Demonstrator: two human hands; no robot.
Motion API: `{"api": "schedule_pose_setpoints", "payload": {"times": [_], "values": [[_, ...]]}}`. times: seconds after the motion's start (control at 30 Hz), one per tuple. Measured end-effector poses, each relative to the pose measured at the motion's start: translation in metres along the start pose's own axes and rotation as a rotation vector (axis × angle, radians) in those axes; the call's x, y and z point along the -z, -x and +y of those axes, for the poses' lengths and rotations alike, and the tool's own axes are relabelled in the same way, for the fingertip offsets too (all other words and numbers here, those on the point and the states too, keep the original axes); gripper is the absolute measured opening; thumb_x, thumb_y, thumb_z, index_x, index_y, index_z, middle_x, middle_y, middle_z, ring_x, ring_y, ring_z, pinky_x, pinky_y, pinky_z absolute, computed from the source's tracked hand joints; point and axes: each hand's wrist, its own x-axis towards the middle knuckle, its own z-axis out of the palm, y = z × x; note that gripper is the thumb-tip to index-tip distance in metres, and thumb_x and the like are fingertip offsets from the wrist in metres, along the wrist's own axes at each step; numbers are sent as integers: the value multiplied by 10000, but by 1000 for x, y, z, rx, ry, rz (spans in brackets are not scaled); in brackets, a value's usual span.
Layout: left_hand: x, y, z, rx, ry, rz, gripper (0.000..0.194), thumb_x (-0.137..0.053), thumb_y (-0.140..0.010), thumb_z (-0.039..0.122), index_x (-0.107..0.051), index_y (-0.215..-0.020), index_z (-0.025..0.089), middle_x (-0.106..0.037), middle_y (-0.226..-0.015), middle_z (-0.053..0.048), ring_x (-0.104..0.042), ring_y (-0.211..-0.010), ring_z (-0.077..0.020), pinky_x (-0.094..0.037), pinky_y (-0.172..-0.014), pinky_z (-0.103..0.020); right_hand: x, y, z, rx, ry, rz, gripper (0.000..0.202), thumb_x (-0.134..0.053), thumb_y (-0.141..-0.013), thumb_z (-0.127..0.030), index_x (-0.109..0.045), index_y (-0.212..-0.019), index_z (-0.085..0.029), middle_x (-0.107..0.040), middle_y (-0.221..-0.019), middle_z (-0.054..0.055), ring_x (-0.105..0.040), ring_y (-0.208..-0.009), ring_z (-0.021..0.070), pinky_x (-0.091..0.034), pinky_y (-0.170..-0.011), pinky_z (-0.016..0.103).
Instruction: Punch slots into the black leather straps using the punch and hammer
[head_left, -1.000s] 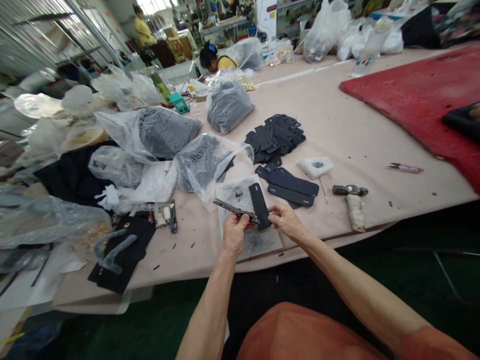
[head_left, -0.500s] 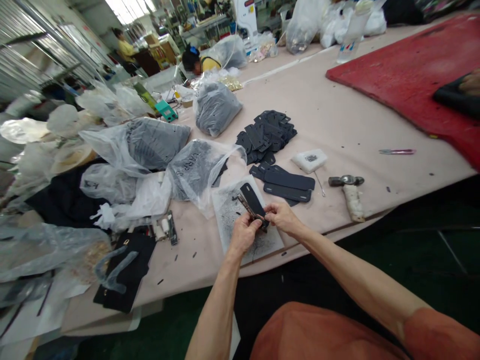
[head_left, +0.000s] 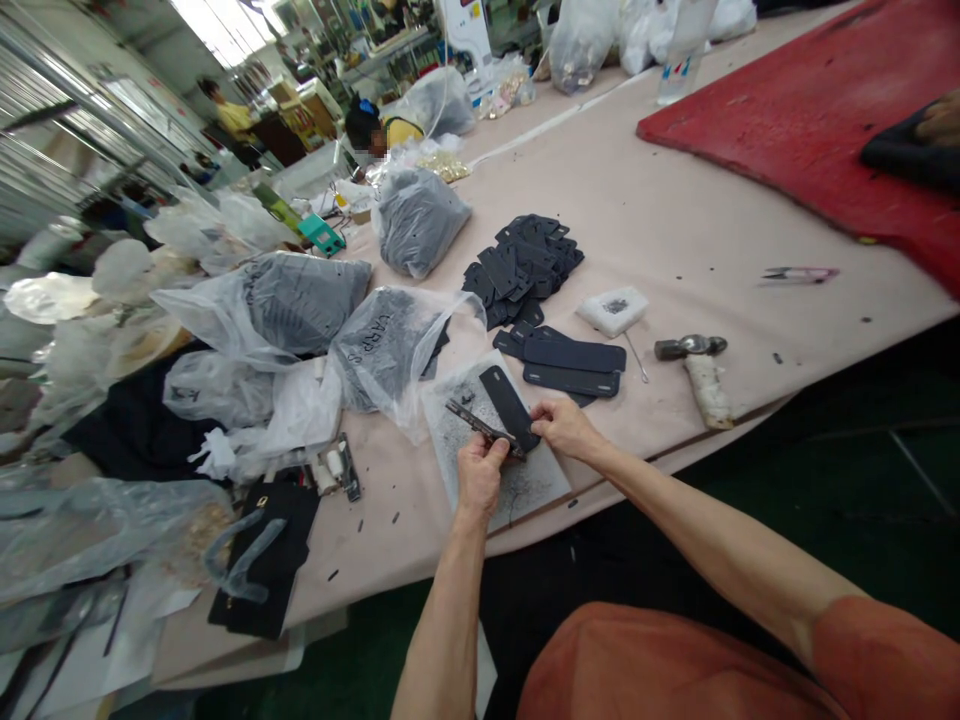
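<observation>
My left hand point(head_left: 480, 478) is closed around a slim, dark metal tool point(head_left: 469, 416), which points up and to the left; its exact kind cannot be made out. My right hand point(head_left: 562, 425) pinches the near end of a dark strip point(head_left: 504, 390) with rounded ends and a small slot at its far end. The strip lies over a white board point(head_left: 450, 425) strewn with black specks. Just beyond are flat, stacked dark strips point(head_left: 574, 355) and a heaped pile of similar pieces point(head_left: 521, 260).
To the right lie a hammer point(head_left: 701, 375) with a wrapped handle, a white block point(head_left: 613, 310), and pink-handled thread snips point(head_left: 801, 275). Plastic bags point(head_left: 390, 345) crowd the left. A red sheet point(head_left: 780, 130) covers the far right, where another person's hand point(head_left: 941, 122) shows. Black fabric pieces point(head_left: 262, 565) lie at left.
My left hand has drawn slightly left, turning the metal tool away from the strip to a flatter angle. My right hand stays on the strip's near end. The camera view has shifted slightly.
</observation>
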Motion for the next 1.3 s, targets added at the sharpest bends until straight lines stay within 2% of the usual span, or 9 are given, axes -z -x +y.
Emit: {"api": "schedule_pose_setpoints", "payload": {"times": [0.13,0.27,0.47,0.67,0.9,1.17,1.3], "values": [[-1,-7,-4,-84,-31,92,248,-722,-726,329,-706,-883,138,-714,-818,-35,-659,-743,-160,-545,-728,-289,-1,4,1,98,211,39,119,-622,-690,-203,-717,-757,-177,-639,-632,7,-557,-623,153,-376,-607,258],[-1,-13,-7,-197,-243,106,212,-696,-764,334,-722,-890,167,-730,-861,-39,-674,-817,-188,-535,-805,-321,-4,8,5,148,265,70,126,-607,-753,-223,-723,-790,-187,-672,-685,25,-594,-675,175,-395,-639,272],[-1,-11,-9,-327,-449,67,168,-645,-800,319,-723,-877,193,-735,-883,-36,-673,-847,-205,-529,-824,-338,-8,12,20,310,210,156,124,-590,-778,-168,-705,-825,-172,-646,-792,51,-579,-765,180,-427,-720,284],[3,-10,-8,-314,-409,-30,162,-630,-826,324,-714,-885,199,-728,-908,-40,-663,-883,-207,-518,-856,-343,-4,14,31,433,159,85,220,-619,-747,-133,-690,-953,-159,-570,-819,38,-534,-741,166,-439,-710,291],[2,-9,-7,-335,-488,-48,144,-621,-832,312,-707,-890,213,-715,-937,-43,-650,-920,-217,-498,-898,-358,-1,16,34,447,89,32,298,-632,-735,-116,-682,-1021,-185,-564,-862,38,-534,-767,171,-463,-733,315],[0,-10,-6,-367,-564,-65,128,-588,-851,288,-679,-906,217,-702,-917,-40,-640,-872,-211,-492,-856,-354,-3,16,39,456,76,29,315,-629,-745,-109,-685,-1048,-174,-567,-900,49,-542,-790,172,-475,-753,330],[-6,-10,-6,-427,-624,-80,111,-562,-859,255,-656,-907,221,-692,-899,-43,-635,-854,-210,-494,-830,-352,-3,17,39,454,71,43,328,-626,-754,-106,-685,-1065,-191,-569,-917,46,-539,-786,168,-476,-751,325]]}}
